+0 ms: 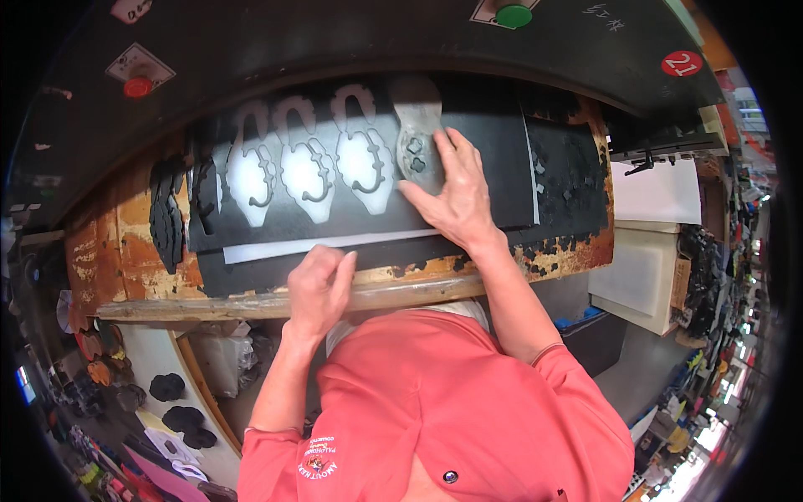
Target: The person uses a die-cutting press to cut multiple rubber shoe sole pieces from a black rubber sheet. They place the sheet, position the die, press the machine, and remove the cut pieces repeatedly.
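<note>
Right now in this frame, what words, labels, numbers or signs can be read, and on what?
Wording isn't copied here, only placed:
Round red sticker on the dark overhead panel: a white number, legible.
Handwritten marks on the same panel: pale, faint.
Red button's plate: print too small to read.
Green button's plate: also too small.
Coral shirt: white curved lettering, partly legible.
</note>
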A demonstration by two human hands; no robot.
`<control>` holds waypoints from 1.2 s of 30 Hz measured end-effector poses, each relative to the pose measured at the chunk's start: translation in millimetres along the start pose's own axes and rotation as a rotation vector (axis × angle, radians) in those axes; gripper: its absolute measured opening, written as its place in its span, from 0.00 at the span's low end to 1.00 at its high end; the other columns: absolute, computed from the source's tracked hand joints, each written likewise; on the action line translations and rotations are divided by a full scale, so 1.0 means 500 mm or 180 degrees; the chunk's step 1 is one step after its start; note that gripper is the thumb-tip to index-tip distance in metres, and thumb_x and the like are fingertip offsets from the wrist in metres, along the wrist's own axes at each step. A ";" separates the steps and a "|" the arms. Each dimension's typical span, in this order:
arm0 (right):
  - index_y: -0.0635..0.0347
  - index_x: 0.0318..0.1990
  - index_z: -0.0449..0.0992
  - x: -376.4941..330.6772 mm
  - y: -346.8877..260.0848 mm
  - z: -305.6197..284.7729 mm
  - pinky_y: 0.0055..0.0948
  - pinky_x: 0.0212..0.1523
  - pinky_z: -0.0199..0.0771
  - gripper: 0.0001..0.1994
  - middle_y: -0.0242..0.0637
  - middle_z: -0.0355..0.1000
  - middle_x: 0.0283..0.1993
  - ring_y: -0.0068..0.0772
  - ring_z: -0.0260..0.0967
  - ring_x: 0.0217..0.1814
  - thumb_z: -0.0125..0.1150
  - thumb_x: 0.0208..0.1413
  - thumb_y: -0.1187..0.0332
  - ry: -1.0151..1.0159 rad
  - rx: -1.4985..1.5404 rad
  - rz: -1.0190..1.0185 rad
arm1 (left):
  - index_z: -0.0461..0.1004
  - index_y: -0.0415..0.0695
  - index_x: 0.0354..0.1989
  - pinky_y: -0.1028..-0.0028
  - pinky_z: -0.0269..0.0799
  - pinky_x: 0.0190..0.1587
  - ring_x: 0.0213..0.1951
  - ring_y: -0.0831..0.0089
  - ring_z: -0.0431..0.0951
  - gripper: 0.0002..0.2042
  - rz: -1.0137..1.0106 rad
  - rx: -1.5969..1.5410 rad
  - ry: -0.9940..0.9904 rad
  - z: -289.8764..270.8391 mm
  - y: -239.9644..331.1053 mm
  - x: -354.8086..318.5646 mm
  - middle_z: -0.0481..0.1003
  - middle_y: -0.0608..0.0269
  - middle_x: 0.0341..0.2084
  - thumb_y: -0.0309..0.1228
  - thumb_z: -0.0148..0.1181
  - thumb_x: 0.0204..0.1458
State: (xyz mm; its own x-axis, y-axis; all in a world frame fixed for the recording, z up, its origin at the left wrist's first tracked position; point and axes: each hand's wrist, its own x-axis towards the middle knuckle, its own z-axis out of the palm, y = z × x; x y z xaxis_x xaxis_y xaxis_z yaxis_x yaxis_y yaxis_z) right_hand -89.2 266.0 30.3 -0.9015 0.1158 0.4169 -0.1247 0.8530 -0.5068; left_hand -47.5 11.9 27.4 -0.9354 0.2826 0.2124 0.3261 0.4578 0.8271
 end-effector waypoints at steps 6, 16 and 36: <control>0.66 0.63 0.77 0.034 -0.003 0.044 0.49 0.67 0.72 0.37 0.63 0.65 0.68 0.64 0.67 0.67 0.78 0.43 0.61 -0.0073 -0.0178 0.0332 | 0.77 0.35 0.58 0.56 0.70 0.68 0.65 0.47 0.74 0.16 0.1055 0.0127 -0.0039 0.091 -0.015 0.241 0.77 0.43 0.59 0.18 0.58 0.61; 0.75 0.70 0.68 0.034 0.066 -0.032 0.33 0.70 0.68 0.34 0.48 0.71 0.67 0.36 0.69 0.69 0.72 0.54 0.79 -0.0016 0.3971 0.1828 | 0.78 0.35 0.58 0.52 0.69 0.67 0.64 0.47 0.75 0.21 0.1159 0.0438 -0.0192 0.125 -0.022 0.257 0.78 0.44 0.58 0.32 0.69 0.59; 0.74 0.71 0.66 0.037 0.089 -0.047 0.28 0.61 0.74 0.35 0.42 0.75 0.62 0.28 0.74 0.59 0.72 0.57 0.73 -0.0189 0.4266 0.2040 | 0.83 0.34 0.51 0.78 0.75 0.40 0.35 0.84 0.76 0.11 -0.0816 -0.1298 -0.0163 0.187 0.043 0.197 0.82 0.70 0.32 0.29 0.65 0.67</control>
State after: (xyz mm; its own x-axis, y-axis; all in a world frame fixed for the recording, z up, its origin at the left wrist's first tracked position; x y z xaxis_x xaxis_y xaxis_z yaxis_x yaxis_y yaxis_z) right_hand -101.9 318.0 33.2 -0.9602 0.2327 -0.1544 0.0408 -0.4298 -0.9020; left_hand -119.7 128.2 17.4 -0.9674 0.2497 -0.0425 -0.0039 0.1532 0.9882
